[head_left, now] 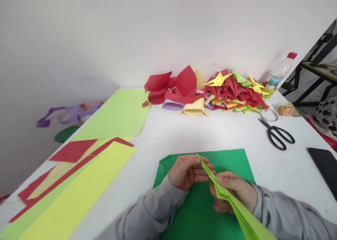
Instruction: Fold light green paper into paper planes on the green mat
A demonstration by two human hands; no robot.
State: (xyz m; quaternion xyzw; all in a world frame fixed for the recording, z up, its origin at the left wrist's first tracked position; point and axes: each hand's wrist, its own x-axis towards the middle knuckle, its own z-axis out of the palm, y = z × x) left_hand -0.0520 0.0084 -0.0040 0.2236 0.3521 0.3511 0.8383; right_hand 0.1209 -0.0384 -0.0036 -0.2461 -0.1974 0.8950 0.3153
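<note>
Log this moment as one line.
right hand: gripping folded lime-green paper | left hand: at paper's tip | beneath hands: dark green sheet | black-handled scissors: unheld

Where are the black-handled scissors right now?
In the head view, the scissors lie at the right on the white table, between the folded-paper pile and the black phone.

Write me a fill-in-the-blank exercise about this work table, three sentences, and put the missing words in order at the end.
1. The folded paper gripped in the right hand is light ____.
2. The scissors on the table have ____ handles.
3. The cap on the plastic bottle is ____.

Missing words: green; black; red.
</note>
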